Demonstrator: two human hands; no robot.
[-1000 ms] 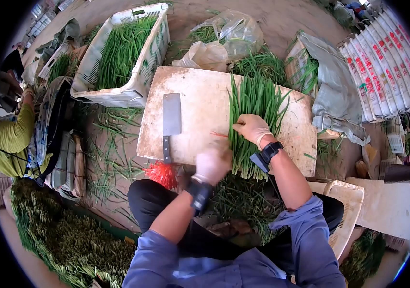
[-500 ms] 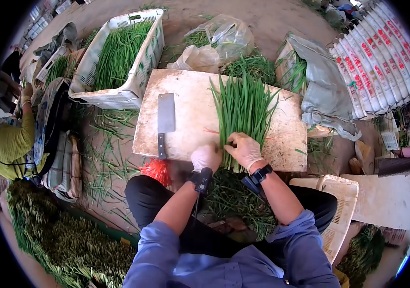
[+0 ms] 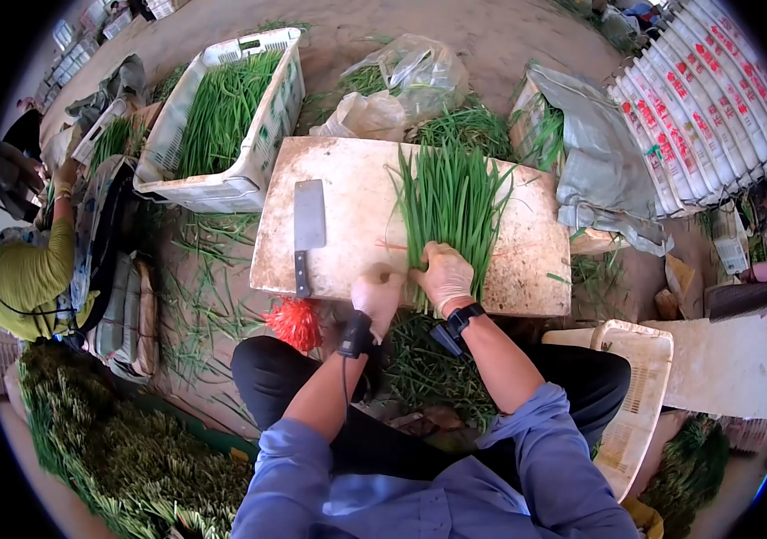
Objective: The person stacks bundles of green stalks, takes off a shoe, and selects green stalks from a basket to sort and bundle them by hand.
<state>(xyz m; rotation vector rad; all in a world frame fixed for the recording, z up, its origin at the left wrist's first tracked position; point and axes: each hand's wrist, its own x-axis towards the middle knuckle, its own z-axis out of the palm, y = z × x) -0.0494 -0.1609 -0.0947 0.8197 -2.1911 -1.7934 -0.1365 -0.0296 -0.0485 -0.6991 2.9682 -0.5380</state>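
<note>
A bundle of garlic chives (image 3: 457, 193) lies on a worn white board (image 3: 356, 166), its leaf tips spread toward the far edge. My gloved right hand (image 3: 448, 274) is closed around the lower stems, near the board's front edge. Just left of the stems, my gloved left hand (image 3: 377, 295) is curled with fingertips together; whatever it may hold is hidden. Thin red ties stick out on both sides of the bundle at mid-height. A cleaver (image 3: 310, 220) with a black handle rests on the board's left part, apart from both hands.
A white crate (image 3: 289, 99) of chives stands beyond the board's left corner. Red strings (image 3: 293, 325) hang by my knee. Cut chives (image 3: 132, 449) are heaped at lower left. A co-worker's green sleeve (image 3: 28, 278) shows at left. A pale crate (image 3: 639, 386) sits at right.
My left hand has drawn left, away from the stems, and its wrist has turned. My right hand has moved slightly left and up, still on the bundle.
</note>
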